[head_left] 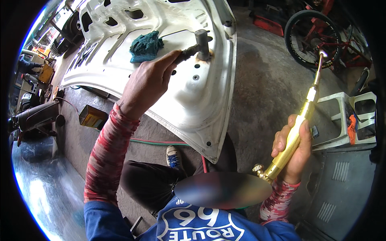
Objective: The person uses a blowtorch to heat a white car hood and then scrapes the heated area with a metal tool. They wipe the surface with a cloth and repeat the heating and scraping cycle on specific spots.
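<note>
My left hand [145, 82] is closed around the handle of a hammer [202, 42]. One end of its metal head meets the white car hood [189, 96], at a small brownish scorched spot near the right edge. A crumpled teal cloth [145, 45] lies on the hood, just beyond my left hand. Off to the right, my right hand [294, 146] grips a brass gas torch [309, 105] by its ribbed body. The torch points up and away from the hood, with a bright glow at its tip. A valve knob [258, 168] shows at its lower end.
A bicycle wheel [288, 40] stands at the far right, behind the torch tip. Nearer is a white plastic stool [341, 120] with an orange cloth [352, 128]. Red and green hoses [161, 142] run under the hood. A square tin [93, 116] sits on the left floor.
</note>
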Tool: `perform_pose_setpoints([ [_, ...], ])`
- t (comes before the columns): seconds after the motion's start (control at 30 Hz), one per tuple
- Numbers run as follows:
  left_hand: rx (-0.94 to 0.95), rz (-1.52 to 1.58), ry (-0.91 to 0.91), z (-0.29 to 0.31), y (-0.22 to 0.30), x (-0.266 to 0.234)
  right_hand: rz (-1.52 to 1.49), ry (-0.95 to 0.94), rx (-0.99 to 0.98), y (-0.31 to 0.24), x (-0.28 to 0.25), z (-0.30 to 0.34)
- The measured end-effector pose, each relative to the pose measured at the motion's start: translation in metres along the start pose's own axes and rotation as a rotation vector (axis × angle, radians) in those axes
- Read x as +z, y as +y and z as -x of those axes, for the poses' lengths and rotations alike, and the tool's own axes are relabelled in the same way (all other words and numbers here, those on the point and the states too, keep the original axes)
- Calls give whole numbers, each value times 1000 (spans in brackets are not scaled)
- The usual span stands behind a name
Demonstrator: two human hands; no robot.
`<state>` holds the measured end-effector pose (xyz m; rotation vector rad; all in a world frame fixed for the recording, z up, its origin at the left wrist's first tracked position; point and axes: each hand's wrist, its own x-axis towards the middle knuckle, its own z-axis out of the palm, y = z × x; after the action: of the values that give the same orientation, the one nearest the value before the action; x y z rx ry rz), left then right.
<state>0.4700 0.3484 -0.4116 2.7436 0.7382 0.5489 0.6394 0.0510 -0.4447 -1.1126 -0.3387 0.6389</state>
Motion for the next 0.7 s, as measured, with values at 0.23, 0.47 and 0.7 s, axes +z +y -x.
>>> perform_pose_setpoints([
  [0.23, 52, 0, 87, 6, -1, 13, -46, 26, 20, 2, 12, 0],
  [0.47, -159, -103, 227, 3, -23, 7, -110, -23, 16, 6, 30, 5],
  [0.7, -261, -331, 174, -9, -72, 21, -267, -133, 124, 18, 73, 19],
])
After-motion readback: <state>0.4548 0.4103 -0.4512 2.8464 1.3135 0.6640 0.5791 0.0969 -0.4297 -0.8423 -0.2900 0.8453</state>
